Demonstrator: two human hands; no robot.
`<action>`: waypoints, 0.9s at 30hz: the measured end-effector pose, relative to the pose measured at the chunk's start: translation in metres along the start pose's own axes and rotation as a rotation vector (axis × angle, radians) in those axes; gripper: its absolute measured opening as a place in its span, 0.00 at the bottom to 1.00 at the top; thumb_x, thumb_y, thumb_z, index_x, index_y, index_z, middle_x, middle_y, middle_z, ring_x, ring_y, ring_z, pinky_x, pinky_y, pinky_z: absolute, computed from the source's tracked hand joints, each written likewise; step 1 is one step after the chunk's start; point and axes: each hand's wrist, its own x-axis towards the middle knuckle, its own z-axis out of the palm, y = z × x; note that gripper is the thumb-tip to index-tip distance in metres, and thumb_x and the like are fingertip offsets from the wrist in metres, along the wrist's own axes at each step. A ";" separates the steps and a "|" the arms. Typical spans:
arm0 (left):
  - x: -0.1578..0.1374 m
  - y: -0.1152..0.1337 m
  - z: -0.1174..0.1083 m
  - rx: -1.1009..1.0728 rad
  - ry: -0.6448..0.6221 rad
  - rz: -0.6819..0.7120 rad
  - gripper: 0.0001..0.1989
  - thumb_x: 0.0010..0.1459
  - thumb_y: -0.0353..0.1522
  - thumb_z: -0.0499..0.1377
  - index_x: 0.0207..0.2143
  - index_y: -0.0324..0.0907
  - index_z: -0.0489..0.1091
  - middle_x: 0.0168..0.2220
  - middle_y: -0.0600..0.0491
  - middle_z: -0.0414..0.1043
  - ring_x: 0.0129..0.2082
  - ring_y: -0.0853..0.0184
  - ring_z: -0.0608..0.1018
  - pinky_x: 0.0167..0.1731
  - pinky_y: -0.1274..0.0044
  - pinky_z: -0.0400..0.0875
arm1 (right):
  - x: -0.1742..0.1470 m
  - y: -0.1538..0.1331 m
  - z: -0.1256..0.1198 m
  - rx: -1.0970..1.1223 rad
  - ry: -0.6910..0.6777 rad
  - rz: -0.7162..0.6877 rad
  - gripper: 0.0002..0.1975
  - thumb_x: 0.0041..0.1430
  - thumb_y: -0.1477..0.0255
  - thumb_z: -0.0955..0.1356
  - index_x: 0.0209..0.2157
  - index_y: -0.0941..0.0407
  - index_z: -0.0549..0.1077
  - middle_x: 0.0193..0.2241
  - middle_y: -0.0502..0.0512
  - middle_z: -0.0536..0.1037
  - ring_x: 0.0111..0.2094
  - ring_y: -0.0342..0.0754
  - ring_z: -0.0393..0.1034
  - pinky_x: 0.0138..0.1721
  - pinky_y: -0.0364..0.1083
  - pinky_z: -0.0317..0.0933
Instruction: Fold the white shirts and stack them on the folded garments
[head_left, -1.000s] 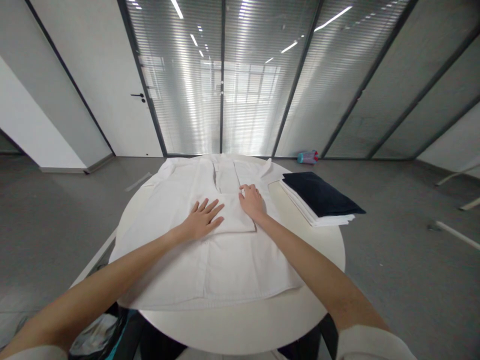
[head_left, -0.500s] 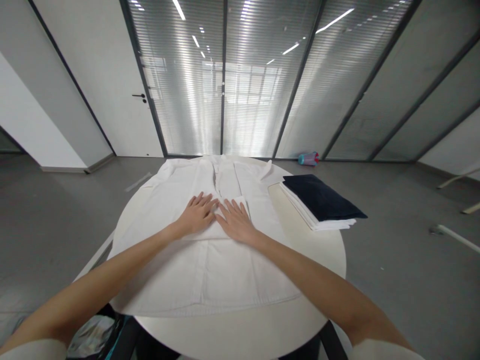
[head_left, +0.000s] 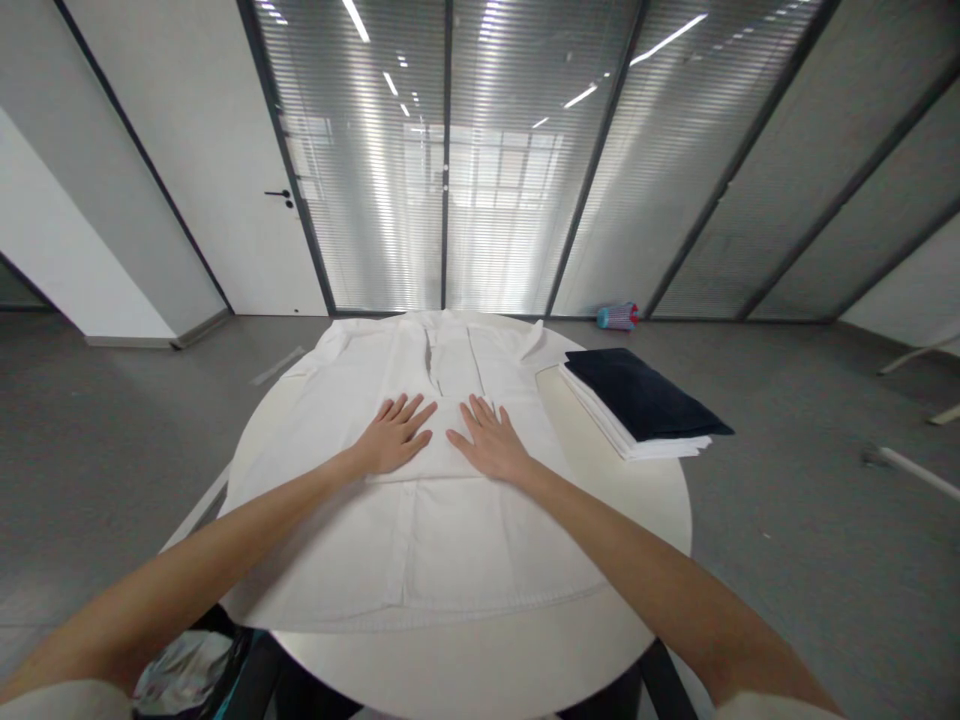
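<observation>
- The left hand (head_left: 396, 436) lies palm down, its fingers spread wide on the white cloth garment (head_left: 450, 545).
- The right hand (head_left: 491, 440) is set the same way just beside it, flat and wide, its thumb pointing towards the left hand with a narrow strip of cloth between the two.
- Nearest the body, pale sleeves (head_left: 772, 706) end partway up both forearms; at the lower left, a crumpled, see-through bundle (head_left: 184, 675) shows below the table edge.
- A bare strip of the round white table (head_left: 465, 665) curves along the near side.
- The garment is spread over most of the table, its near hem short of the rim; a straight crosswise edge runs just below the hands, and a slit-like opening runs away beyond them.
- To the right, near the garment, a dark navy folded cloth (head_left: 645, 392) lies on top of white folded cloth (head_left: 660, 449).
- Past the table, a blue and red object (head_left: 617, 317) lies on the grey floor (head_left: 787, 420).
- Farthest off stand a white door (head_left: 217, 170) and a glass partition (head_left: 499, 220) with blinds.
</observation>
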 end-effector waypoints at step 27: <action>0.166 -0.056 -0.004 -0.280 0.158 -0.117 0.32 0.69 0.43 0.48 0.65 0.28 0.60 0.67 0.29 0.54 0.70 0.47 0.53 0.65 0.54 0.49 | 0.161 0.022 -0.042 0.147 0.332 0.104 0.20 0.71 0.69 0.59 0.59 0.57 0.69 0.61 0.59 0.70 0.63 0.49 0.61 0.63 0.47 0.52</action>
